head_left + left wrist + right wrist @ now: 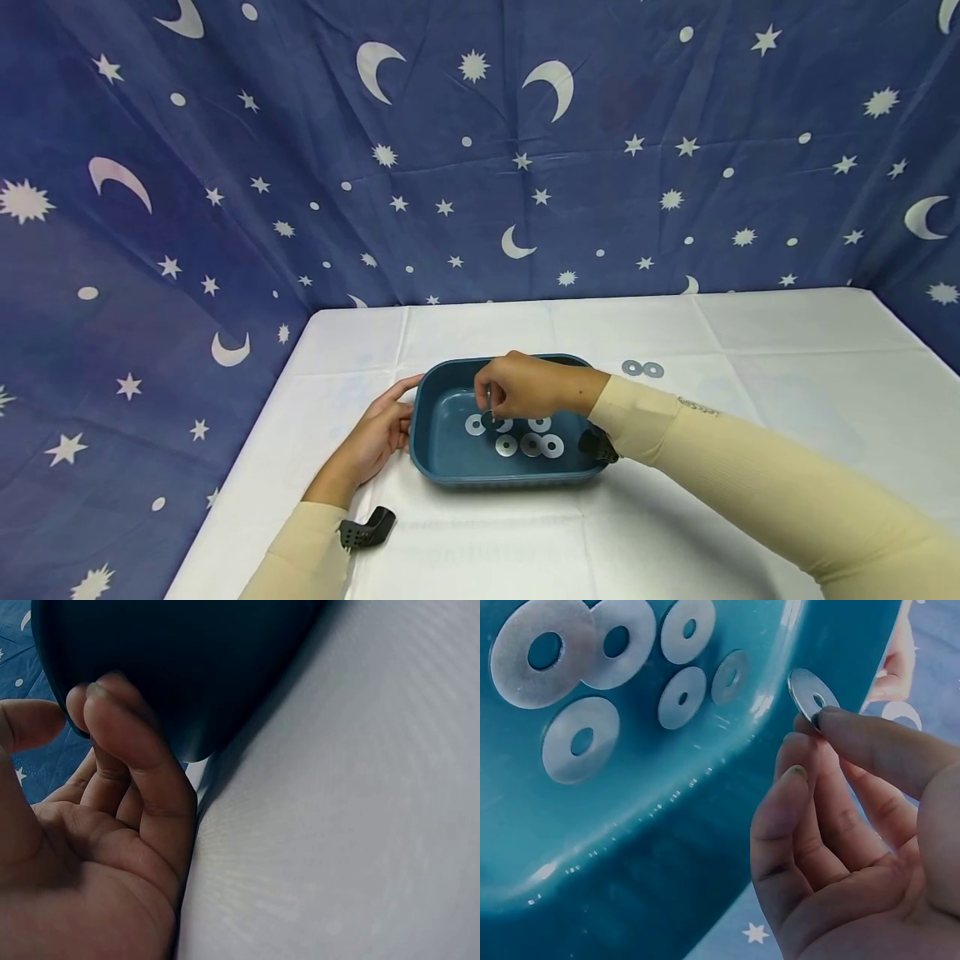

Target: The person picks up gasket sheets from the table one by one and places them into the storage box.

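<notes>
A blue-green plastic tray [453,479] stands on the white-covered table. My left hand [372,439] grips its left end; in the left wrist view the fingers [124,727] curl against the tray's wall and the thumb touches its edge. Over the tray, my right hand [517,387] pinches a flat metal washer [804,682] between thumb and fingertip, tilted on edge. Several more washers [506,445] lie flat on the tray's floor, some overlapping, as the right wrist view also shows. The right hand and forearm hide part of the tray's far right side.
Two washers [653,370] lie side by side on the table behind the tray's right end. A white cloth [480,542] covers the table. Behind and to the left hangs a blue curtain [450,167] with moons and stars. Black wrist devices [367,528] sit at both wrists.
</notes>
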A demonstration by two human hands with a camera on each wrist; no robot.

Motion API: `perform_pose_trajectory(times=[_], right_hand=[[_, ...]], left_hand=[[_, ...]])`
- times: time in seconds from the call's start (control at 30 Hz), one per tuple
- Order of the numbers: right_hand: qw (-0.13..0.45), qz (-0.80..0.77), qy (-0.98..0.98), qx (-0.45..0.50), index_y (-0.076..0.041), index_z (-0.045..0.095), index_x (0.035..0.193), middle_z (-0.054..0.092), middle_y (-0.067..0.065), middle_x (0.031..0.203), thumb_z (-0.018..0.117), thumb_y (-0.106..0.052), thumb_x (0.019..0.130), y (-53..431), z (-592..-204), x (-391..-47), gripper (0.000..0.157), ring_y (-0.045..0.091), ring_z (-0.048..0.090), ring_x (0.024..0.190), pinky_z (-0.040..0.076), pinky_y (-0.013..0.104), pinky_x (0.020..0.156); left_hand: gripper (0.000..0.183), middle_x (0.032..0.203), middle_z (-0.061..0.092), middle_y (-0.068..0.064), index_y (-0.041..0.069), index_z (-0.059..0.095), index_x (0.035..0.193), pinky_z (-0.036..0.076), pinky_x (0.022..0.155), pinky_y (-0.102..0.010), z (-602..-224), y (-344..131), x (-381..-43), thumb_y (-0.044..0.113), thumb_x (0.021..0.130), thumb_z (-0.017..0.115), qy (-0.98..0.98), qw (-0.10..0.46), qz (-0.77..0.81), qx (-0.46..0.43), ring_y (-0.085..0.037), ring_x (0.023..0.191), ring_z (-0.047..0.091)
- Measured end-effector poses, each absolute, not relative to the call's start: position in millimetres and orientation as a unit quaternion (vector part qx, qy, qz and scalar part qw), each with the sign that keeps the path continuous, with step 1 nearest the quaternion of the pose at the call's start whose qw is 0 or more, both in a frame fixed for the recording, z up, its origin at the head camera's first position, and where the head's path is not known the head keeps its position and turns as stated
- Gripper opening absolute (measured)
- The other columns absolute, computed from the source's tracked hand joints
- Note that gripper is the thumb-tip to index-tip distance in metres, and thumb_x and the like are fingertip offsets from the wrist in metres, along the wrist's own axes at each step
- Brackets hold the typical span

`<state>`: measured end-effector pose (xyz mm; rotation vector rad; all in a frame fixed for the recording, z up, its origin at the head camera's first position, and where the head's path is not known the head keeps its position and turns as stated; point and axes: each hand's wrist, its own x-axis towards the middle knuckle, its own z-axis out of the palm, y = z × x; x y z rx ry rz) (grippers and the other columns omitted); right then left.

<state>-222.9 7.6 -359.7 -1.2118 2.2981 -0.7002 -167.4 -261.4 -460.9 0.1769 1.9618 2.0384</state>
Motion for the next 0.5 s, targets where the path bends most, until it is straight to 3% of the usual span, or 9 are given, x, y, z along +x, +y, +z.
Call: perform_pose_trajectory(times=[0.03,0.1,0.2,0.27,0.33,0.5], right_hand=[[0.225,-0.25,0.833,-0.439,-0.01,0.069,0.093,0.071,-0.001,0.082,0.064,0.004,0.089,7,-361,-224,0.016,0.007,0.061,0.071,0.055,0.03,0.082],[0.226,-0.241,0.836,-0.438,-0.01,0.07,0.091,0.071,-0.003,0.083,0.065,0.004,0.088,5,-365,-225,0.016,0.006,0.062,0.072,0.048,0.042,0.104],[0.232,-0.233,0.835,-0.44,-0.009,0.071,0.089,0.073,-0.001,0.086,0.065,0.005,0.088,2,-369,-226,0.016,0.005,0.063,0.073,0.047,0.045,0.105],[0.239,-0.23,0.836,-0.437,-0.009,0.071,0.088,0.072,0.0,0.088,0.066,0.005,0.087,0,-372,-227,0.015,0.006,0.062,0.073,0.054,0.037,0.092],[0.248,-0.228,0.837,-0.431,-0.009,0.071,0.088,0.071,0.0,0.087,0.067,0.005,0.087,-2,-374,-227,0.014,0.007,0.061,0.073,0.054,0.027,0.07],[0.258,-0.226,0.839,-0.423,-0.01,0.071,0.086,0.066,-0.002,0.079,0.07,0.003,0.087,-6,-379,-228,0.013,0.009,0.058,0.07,0.05,0.022,0.065]], left_hand=[[0.055,0.077,0.064,0.005,0.008,0.029,0.154,0.045,0.055,-0.023,-461,-261,-168,0.011,0.099,0.038,0.683,0.152,0.712,0.062,-0.008,0.063,0.055],[0.055,0.077,0.065,0.004,0.008,0.029,0.154,0.045,0.055,-0.024,-460,-261,-168,0.012,0.1,0.038,0.683,0.152,0.712,0.061,-0.008,0.063,0.056],[0.055,0.077,0.063,0.004,0.009,0.029,0.154,0.045,0.055,-0.023,-459,-261,-168,0.012,0.099,0.038,0.685,0.152,0.71,0.058,-0.008,0.063,0.055],[0.056,0.077,0.061,0.004,0.008,0.029,0.154,0.045,0.055,-0.023,-458,-261,-167,0.012,0.099,0.038,0.686,0.152,0.709,0.058,-0.008,0.063,0.055],[0.056,0.077,0.06,0.005,0.007,0.029,0.155,0.045,0.055,-0.023,-458,-261,-167,0.012,0.099,0.038,0.686,0.154,0.709,0.059,-0.008,0.063,0.054],[0.055,0.077,0.063,0.005,0.008,0.03,0.154,0.045,0.055,-0.023,-460,-261,-168,0.012,0.1,0.038,0.684,0.154,0.711,0.06,-0.008,0.063,0.055]])
